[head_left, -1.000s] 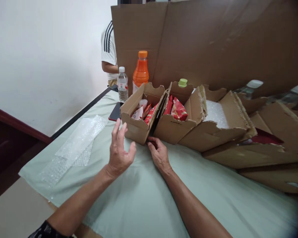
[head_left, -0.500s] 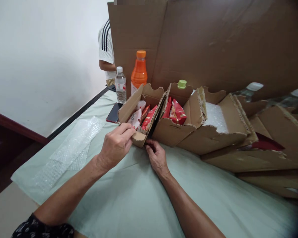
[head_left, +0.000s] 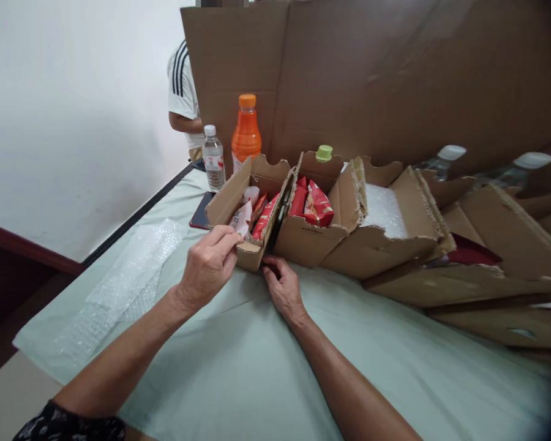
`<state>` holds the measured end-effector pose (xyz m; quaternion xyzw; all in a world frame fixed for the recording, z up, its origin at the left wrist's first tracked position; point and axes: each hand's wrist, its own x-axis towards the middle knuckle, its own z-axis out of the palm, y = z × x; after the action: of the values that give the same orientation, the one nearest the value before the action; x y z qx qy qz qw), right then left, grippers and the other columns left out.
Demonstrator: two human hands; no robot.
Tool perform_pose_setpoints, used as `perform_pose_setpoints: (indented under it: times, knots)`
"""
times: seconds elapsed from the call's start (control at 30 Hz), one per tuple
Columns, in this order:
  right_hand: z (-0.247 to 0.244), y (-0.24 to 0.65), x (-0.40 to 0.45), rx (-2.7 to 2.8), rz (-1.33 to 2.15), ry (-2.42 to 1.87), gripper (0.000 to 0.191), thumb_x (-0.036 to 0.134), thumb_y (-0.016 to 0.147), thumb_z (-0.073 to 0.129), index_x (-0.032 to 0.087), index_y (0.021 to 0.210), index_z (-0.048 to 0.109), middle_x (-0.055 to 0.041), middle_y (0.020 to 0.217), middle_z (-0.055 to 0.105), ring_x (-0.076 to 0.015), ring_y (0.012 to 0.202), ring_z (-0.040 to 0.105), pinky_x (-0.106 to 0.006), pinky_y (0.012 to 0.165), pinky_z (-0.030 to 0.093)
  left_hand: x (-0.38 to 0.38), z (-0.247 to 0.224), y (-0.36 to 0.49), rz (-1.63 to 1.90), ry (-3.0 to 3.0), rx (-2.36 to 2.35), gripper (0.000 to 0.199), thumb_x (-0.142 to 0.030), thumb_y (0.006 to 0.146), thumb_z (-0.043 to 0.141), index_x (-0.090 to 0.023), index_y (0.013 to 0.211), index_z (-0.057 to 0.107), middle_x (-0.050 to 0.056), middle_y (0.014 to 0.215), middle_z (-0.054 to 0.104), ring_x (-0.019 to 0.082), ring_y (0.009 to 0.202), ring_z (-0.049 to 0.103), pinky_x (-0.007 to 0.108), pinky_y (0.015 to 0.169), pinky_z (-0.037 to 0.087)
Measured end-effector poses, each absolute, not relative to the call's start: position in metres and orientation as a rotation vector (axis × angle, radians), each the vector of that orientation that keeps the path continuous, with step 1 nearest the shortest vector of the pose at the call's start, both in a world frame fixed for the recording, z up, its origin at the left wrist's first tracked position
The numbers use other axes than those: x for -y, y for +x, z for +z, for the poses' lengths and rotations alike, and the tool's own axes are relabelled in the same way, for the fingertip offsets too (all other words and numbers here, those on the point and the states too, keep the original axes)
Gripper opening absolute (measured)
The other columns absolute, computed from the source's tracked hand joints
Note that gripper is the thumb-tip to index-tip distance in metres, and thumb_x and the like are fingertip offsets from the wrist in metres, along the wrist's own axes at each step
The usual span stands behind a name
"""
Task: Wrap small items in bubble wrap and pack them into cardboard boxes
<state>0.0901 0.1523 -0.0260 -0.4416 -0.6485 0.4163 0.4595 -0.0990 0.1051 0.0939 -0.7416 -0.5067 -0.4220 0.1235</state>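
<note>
My left hand (head_left: 211,262) is closed on the front edge of the leftmost cardboard box (head_left: 248,260), its fingertips over the rim. Inside that box lie red and white packets (head_left: 262,217). My right hand (head_left: 284,289) touches the box's lower right front corner, its fingers curled; whether they grip anything is hidden. Close beside it on the right stands a second cardboard box (head_left: 310,244) holding red packets (head_left: 318,204).
Bubble wrap (head_left: 128,275) lies at the left of the green cloth (head_left: 239,361). A phone (head_left: 201,211), water bottle (head_left: 213,160) and orange bottle (head_left: 247,131) stand behind. More boxes (head_left: 395,248) line the right. A person (head_left: 182,92) is behind the cardboard panel (head_left: 371,79).
The whole view has shifted slightly, so the boxes and bottles appear further left. Both hands keep nearly the same places at the leftmost box.
</note>
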Motion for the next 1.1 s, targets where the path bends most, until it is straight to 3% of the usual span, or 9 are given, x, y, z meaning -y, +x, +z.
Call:
perform_pose_setpoints:
  times: [0.23,0.47,0.57,0.63,0.7,0.83,1.0,1.1]
  knots:
    - [-0.031,0.085,-0.155,1.506,1.005,-1.051,0.019,0.030,0.083,0.060,0.022,0.094,0.073,-0.0100,0.114,0.074,-0.0227,0.104,0.069,-0.037,0.094,0.057,-0.128,0.095,-0.091,-1.244,-2.147,1.454,0.024,-0.003,0.092,0.054,-0.018,0.098,0.072,0.004,0.097,0.072,0.017,0.092,0.071,0.028,0.086,0.058]
    - [-0.032,0.086,-0.157,1.309,0.975,-1.125,0.019,0.036,0.083,0.056,0.022,0.090,0.065,-0.0049,0.089,0.069,-0.0194,0.081,0.064,-0.033,0.081,0.054,-0.138,0.094,-0.075,-1.263,-2.089,1.448,0.022,-0.007,0.095,0.055,-0.019,0.098,0.073,0.004,0.094,0.071,0.018,0.089,0.072,0.029,0.084,0.059]
    - [-0.028,0.087,-0.155,1.255,1.005,-1.140,0.021,0.041,0.086,0.054,0.022,0.088,0.062,-0.0011,0.078,0.065,-0.0171,0.070,0.060,-0.030,0.070,0.050,-0.129,0.078,-0.060,-1.400,-2.061,1.382,0.038,-0.008,0.096,0.054,-0.019,0.130,0.065,0.010,0.120,0.070,0.021,0.107,0.072,0.032,0.090,0.061]
    - [-0.027,0.088,-0.154,1.227,1.029,-1.143,0.023,0.044,0.088,0.052,0.023,0.086,0.061,0.0009,0.071,0.061,-0.0162,0.066,0.058,-0.029,0.067,0.048,-0.112,0.057,-0.048,-1.478,-2.109,1.298,0.064,-0.010,0.096,0.056,-0.022,0.157,0.042,0.018,0.152,0.052,0.026,0.128,0.066,0.037,0.097,0.062]
    - [-0.026,0.089,-0.154,1.203,1.050,-1.145,0.025,0.045,0.090,0.050,0.023,0.085,0.060,0.0020,0.067,0.058,-0.0160,0.064,0.057,-0.028,0.066,0.048,-0.088,0.028,-0.036,-1.475,-2.205,1.232,0.080,-0.011,0.094,0.060,-0.026,0.165,0.025,0.020,0.165,0.036,0.030,0.140,0.058,0.042,0.104,0.060]
    - [-0.029,0.087,-0.158,1.175,1.081,-1.165,0.022,0.041,0.092,0.046,0.023,0.086,0.059,0.0028,0.067,0.058,-0.0148,0.061,0.056,-0.026,0.063,0.047,-0.050,-0.026,-0.028,-1.337,-2.402,1.509,0.071,-0.016,0.094,0.059,-0.018,0.160,0.033,0.018,0.137,0.062,0.029,0.126,0.065,0.044,0.104,0.059]
    - [-0.028,0.087,-0.162,1.232,1.107,-1.185,0.016,0.031,0.091,0.049,0.023,0.083,0.060,0.0047,0.064,0.057,-0.0135,0.062,0.057,-0.024,0.067,0.049,-0.054,-0.049,-0.032,-1.135,-2.435,1.778,0.056,-0.026,0.089,0.061,-0.017,0.143,0.052,0.017,0.128,0.067,0.036,0.117,0.066,0.057,0.103,0.056]
    - [-0.019,0.090,-0.153,1.303,1.130,-1.172,0.016,0.027,0.091,0.051,0.023,0.079,0.061,0.0035,0.070,0.061,-0.0135,0.069,0.060,-0.024,0.072,0.049,-0.060,-0.047,-0.030,-1.112,-2.490,1.822,0.051,-0.027,0.086,0.060,-0.019,0.137,0.057,0.016,0.125,0.069,0.035,0.117,0.065,0.058,0.105,0.054]
